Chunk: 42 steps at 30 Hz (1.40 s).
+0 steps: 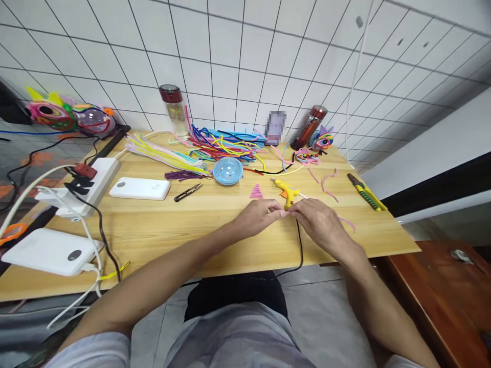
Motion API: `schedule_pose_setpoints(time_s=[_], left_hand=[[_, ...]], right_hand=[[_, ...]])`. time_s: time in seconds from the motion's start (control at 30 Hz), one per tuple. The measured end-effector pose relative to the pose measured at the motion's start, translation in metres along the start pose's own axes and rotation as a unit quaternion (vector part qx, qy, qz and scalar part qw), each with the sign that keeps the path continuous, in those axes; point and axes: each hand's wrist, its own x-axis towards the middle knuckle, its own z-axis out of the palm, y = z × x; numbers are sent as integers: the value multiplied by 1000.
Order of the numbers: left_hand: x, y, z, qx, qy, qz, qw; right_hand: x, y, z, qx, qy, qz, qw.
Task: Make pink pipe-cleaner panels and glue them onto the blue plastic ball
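Observation:
My left hand (263, 215) and my right hand (319, 220) meet over the front of the table, fingertips pinched together. Between them they seem to hold a pink pipe cleaner (348, 224), whose loose end shows to the right of my right hand; the part in the fingers is mostly hidden. Just beyond the fingers lies a yellow hot glue gun (286, 192) with a white glue stick in its back and a black cord running off the table's front edge. Left of it sits a small triangle of pink pipe cleaner pieces (257, 191).
Behind are a blue bowl (227, 171), bundled pipe cleaners (169, 156), a bottle (174, 112), a red flask (310, 128) and a phone (275, 128). Thread snips (187, 192), power banks (140, 188) and a power strip (90, 186) lie left; a utility knife (366, 193) lies right.

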Motion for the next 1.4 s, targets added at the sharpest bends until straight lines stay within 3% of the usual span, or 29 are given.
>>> schedule_pose_setpoints(time_s=[0.07, 0.13, 0.23, 0.37, 0.6, 0.83, 0.93, 1.03, 1.17, 1.27, 1.4], left_hand=[[3, -7, -8, 130, 63, -53, 988], [7, -15, -15, 251, 105, -131, 953], [17, -24, -21, 340, 95, -228, 907], [35, -23, -18, 368, 89, -263, 887], [50, -28, -10, 306, 119, -229, 916], [48, -48, -17, 89, 183, -150, 967], [43, -47, -23, 144, 183, -143, 962], [28, -37, -23, 301, 163, -93, 935], [-2, -20, -13, 373, 26, 2, 927], [-15, -15, -6, 404, -77, -8, 911], [-14, -20, -5, 397, -115, -25, 910]], right_hand=[[8, 11, -3, 0, 12, 56, 998], [20, 22, -4, -5, 36, 105, 994], [41, 36, 4, -10, 62, 163, 985], [61, 47, 30, 8, 77, 207, 975], [65, 55, 62, 80, 127, 184, 971], [65, 50, 58, 170, 172, 208, 948], [67, 46, 54, 181, 178, 217, 943], [68, 44, 54, 174, 173, 220, 944], [68, 43, 58, 154, 177, 211, 949], [67, 42, 60, 151, 187, 202, 949], [66, 42, 62, 148, 195, 198, 949]])
